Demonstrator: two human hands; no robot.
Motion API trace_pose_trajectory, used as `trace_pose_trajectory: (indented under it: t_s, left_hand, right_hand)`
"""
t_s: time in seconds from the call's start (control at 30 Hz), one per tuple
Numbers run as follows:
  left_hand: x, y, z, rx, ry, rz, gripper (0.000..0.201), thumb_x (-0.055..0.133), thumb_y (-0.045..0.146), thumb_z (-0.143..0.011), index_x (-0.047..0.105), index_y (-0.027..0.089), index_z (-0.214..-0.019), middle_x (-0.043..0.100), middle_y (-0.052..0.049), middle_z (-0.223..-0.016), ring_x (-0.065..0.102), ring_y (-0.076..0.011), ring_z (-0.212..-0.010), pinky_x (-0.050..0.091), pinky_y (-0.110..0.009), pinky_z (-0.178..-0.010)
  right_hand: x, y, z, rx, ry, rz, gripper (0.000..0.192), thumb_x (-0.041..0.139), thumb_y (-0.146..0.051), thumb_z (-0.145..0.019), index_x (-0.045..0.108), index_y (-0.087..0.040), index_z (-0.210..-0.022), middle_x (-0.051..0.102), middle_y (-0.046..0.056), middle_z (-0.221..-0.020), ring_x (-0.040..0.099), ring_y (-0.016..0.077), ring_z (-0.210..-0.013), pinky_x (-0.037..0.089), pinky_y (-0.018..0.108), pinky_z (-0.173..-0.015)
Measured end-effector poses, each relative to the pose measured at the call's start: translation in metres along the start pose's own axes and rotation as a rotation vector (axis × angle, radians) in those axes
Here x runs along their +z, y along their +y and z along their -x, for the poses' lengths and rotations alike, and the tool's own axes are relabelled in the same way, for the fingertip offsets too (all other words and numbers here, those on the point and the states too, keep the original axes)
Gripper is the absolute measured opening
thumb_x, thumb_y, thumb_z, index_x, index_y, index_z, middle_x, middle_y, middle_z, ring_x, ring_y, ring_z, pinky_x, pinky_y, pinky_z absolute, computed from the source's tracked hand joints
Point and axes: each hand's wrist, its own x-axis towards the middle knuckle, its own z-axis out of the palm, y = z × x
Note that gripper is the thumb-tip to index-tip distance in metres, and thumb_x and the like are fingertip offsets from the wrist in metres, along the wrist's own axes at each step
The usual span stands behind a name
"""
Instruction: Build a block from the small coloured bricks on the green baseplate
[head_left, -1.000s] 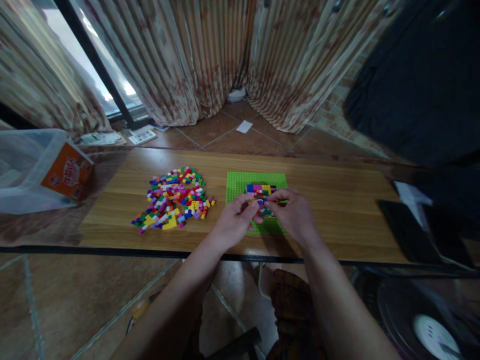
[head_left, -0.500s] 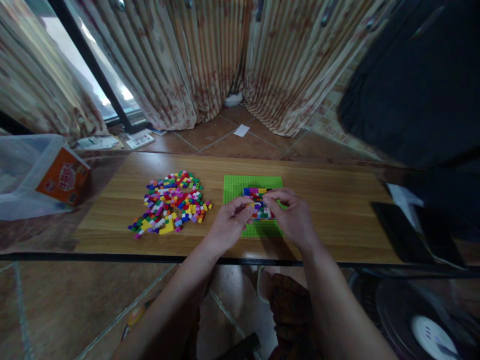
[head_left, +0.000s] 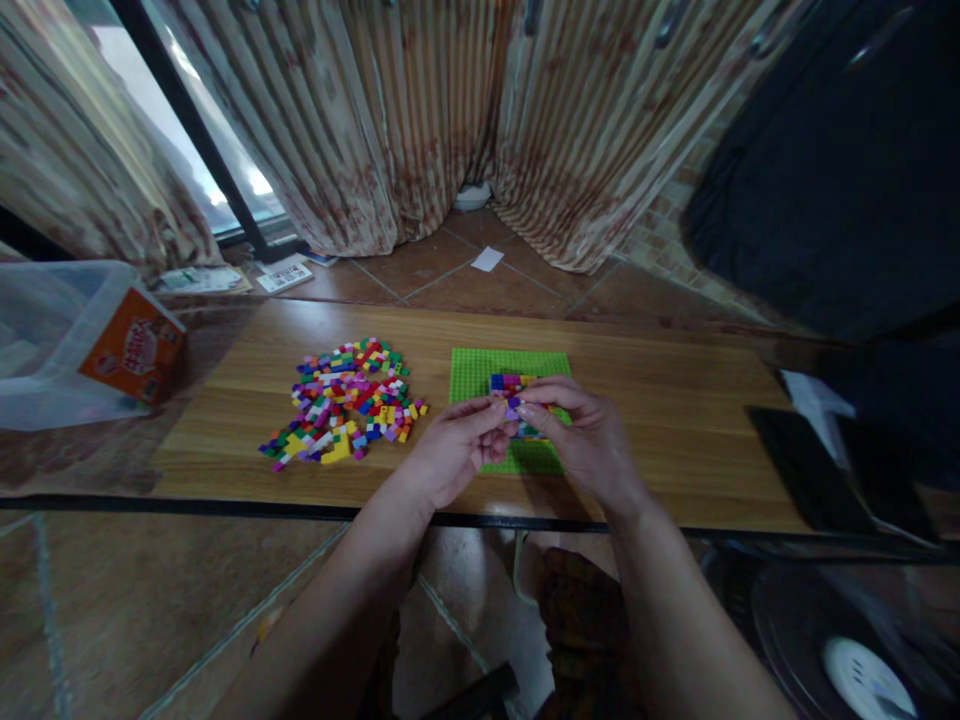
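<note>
Between the fingertips of both hands is a small purple toy brick [head_left: 512,408]. My left hand [head_left: 461,440] pinches it from the left, its lower fingers curled in. From the right, my right hand [head_left: 589,435] grips it with thumb and forefinger. Below them lies a green studded baseplate [head_left: 469,372], bearing a block of multicoloured bricks [head_left: 517,381] that the hands partly cover. To the left, a loose pile of small coloured bricks [head_left: 349,395] spreads over the wooden table.
The wooden table [head_left: 675,420] has a dark front edge. A clear plastic bin [head_left: 60,340] with an orange label stands at the far left. Dark flat objects [head_left: 810,465] lie at the table's right end. A round dark appliance [head_left: 810,620] is at lower right. Curtains [head_left: 420,120] hang behind.
Both hands have drawn together over the baseplate, and the purple brick now shows between their fingertips. My left hand has turned so its curled fingers show. The view has shifted slightly.
</note>
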Motion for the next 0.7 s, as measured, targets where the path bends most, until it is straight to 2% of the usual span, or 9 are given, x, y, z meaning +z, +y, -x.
trace_pose_trajectory:
  t_s: [0.23,0.4,0.53,0.7]
  left_hand:
    - [-0.004,0.006,0.002,-0.105,-0.114,0.038,0.017,0.078,0.023,-0.068,0.066,0.012,-0.073,0.056,0.001,-0.066,0.042,-0.0045,-0.053,0.034,-0.020,-0.052]
    - [-0.006,0.008,0.001,-0.109,-0.069,0.025,0.019,0.077,0.025,-0.068,0.064,0.012,-0.072,0.055,0.001,-0.064,0.041,-0.0047,-0.051,0.035,-0.020,-0.051]
    - [-0.010,0.010,-0.002,-0.054,0.061,-0.036,0.019,0.074,0.026,-0.069,0.059,0.013,-0.068,0.054,0.001,-0.063,0.040,-0.0050,-0.049,0.033,-0.020,-0.049]
    - [-0.015,0.011,-0.004,-0.065,0.096,-0.130,0.018,0.073,0.027,-0.070,0.062,0.013,-0.070,0.056,0.001,-0.062,0.041,-0.0051,-0.048,0.032,-0.020,-0.047]
  right_hand:
    - [0.000,-0.004,0.000,0.055,-0.038,-0.101,0.009,0.077,-0.038,-0.074,0.077,-0.030,-0.077,0.071,0.001,-0.087,0.066,0.0179,-0.089,0.051,0.037,-0.088]
    - [-0.007,-0.001,-0.001,0.106,-0.040,-0.144,0.011,0.078,-0.039,-0.073,0.078,-0.029,-0.076,0.071,0.001,-0.085,0.065,0.0174,-0.085,0.052,0.035,-0.082]
    - [-0.019,0.006,-0.003,0.066,-0.001,0.019,0.011,0.071,-0.037,-0.081,0.078,-0.028,-0.081,0.071,0.001,-0.086,0.064,0.0185,-0.086,0.050,0.036,-0.082]
    - [-0.029,0.016,-0.003,0.030,-0.030,0.294,0.012,0.069,-0.035,-0.082,0.078,-0.027,-0.082,0.071,0.003,-0.093,0.064,0.0208,-0.094,0.047,0.040,-0.091]
